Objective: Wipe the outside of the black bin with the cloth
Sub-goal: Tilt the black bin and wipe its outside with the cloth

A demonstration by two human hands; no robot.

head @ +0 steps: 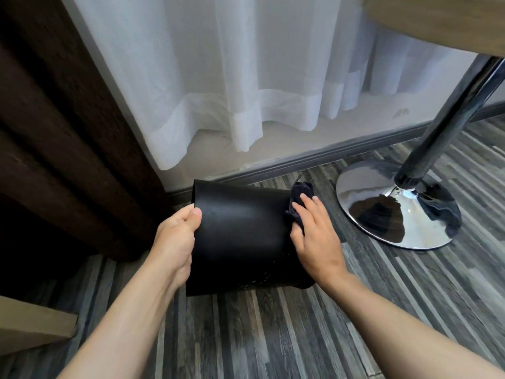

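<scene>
The black bin (pixel 240 236) lies tipped on its side above the grey wood-pattern floor, its open rim to the left and its base to the right. My left hand (pixel 176 236) grips the rim, thumb on the outer wall. My right hand (pixel 314 231) presses a dark blue cloth (pixel 299 198) flat against the bin's base end, fingers spread over it. Part of the cloth bunches up above my fingers; the rest is hidden under my palm.
A chrome table base (pixel 393 212) and its dark pole (pixel 448 121) stand close on the right, under a wooden tabletop (pixel 448 23). White sheer curtains (pixel 246 77) hang behind, a dark brown curtain (pixel 62 132) on the left. A beige furniture corner (pixel 30 324) sits at lower left.
</scene>
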